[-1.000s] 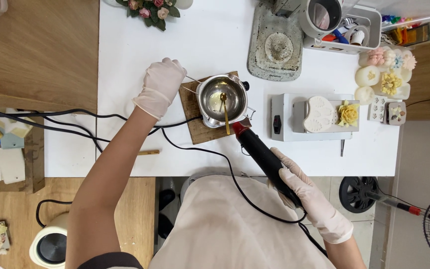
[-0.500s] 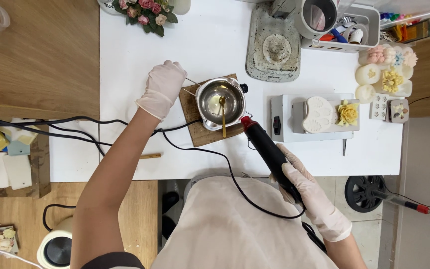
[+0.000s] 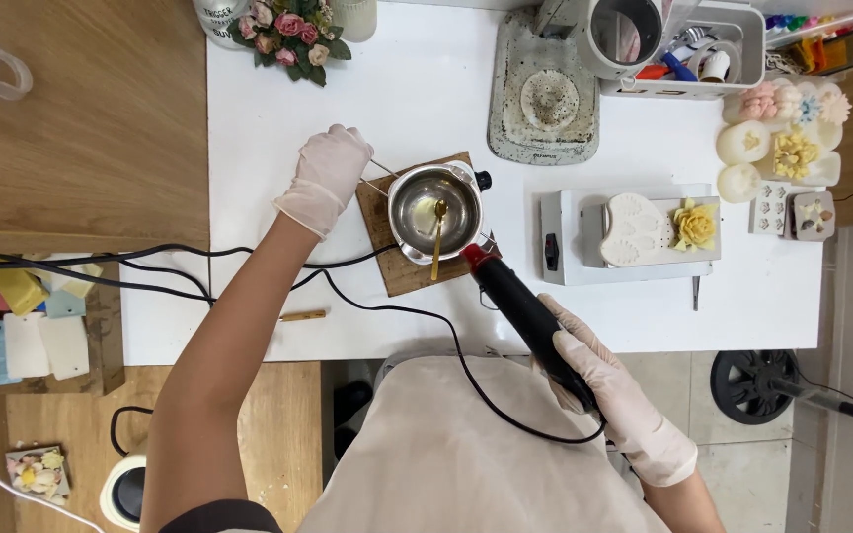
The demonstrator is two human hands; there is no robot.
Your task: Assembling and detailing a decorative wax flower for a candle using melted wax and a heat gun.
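Right hand (image 3: 612, 395) closed around black heat gun (image 3: 525, 318), long body slanting up-left from palm, red tip just beside small metal pot (image 3: 434, 210), nearer gloved left hand (image 3: 328, 176) pinching its wire handle.

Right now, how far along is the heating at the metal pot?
Done: pot sits on the wood board, gold spoon inside. In hand: left hand steadies the wire handle; right hand aims the heat gun at the pot's rim. Left: the contents are unreadable from here.
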